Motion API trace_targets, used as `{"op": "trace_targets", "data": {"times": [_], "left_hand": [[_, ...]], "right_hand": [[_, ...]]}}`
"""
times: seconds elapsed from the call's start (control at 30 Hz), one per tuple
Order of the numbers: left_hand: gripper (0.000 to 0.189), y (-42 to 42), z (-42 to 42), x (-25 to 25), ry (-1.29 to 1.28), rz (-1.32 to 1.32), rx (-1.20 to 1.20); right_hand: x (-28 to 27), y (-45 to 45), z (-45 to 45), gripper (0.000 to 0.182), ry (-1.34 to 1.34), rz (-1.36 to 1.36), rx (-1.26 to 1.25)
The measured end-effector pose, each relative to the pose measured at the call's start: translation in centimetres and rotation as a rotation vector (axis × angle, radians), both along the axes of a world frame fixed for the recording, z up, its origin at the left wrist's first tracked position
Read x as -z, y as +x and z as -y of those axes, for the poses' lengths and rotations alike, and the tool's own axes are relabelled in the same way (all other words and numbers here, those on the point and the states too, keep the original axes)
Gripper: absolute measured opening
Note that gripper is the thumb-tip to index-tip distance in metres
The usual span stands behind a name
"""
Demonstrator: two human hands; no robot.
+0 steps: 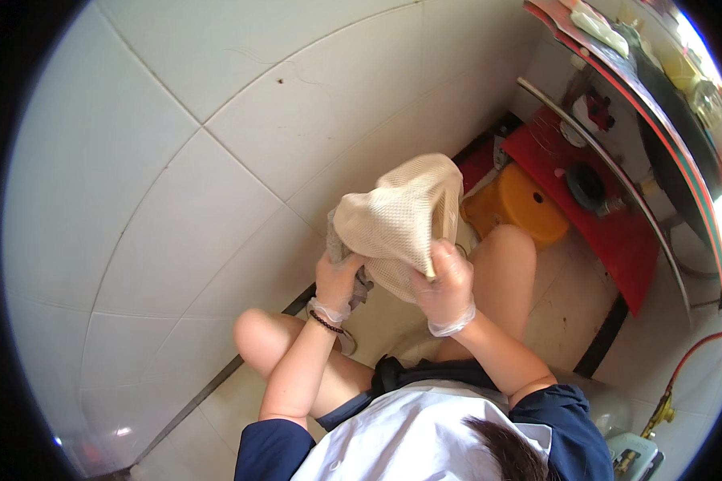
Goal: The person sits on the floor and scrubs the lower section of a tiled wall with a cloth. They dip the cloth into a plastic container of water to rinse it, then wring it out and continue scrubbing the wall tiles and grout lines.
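Observation:
Both my hands wear thin clear gloves and are raised above my bent knees. My right hand grips the edge of a cream mesh fabric item, which bulges upward and hangs partly open on its right side. My left hand holds the lower left of the same item, along with a grey cloth that shows behind and beneath it. What kind of item the mesh forms, I cannot tell. Part of the grey cloth is hidden by my left hand and the mesh.
White wall tiles rise close on the left. An orange plastic stool stands beyond my right knee, beside a red mat. A glass-edged table with items on it overhangs at the right. A gas valve with a hose is at the lower right.

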State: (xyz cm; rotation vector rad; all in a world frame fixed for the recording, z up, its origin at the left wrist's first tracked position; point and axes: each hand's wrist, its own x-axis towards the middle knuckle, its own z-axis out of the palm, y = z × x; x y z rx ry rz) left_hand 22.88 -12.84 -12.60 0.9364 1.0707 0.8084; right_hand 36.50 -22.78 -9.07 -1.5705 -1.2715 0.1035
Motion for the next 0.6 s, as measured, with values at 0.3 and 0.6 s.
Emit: {"op": "trace_targets", "data": {"times": [0.3,0.6], "left_hand": [[0.078,-1.5,1.7,1.4,-0.021,0.543,0.349],[0.047,-0.4,2.2,-1.7,-0.133,0.549,0.051]], "right_hand": [[1.2,0.1,-0.1,0.022,0.083,0.721,-0.297],[0.7,-0.9,0.6,0.029,0.008,0.533,-0.396]]}}
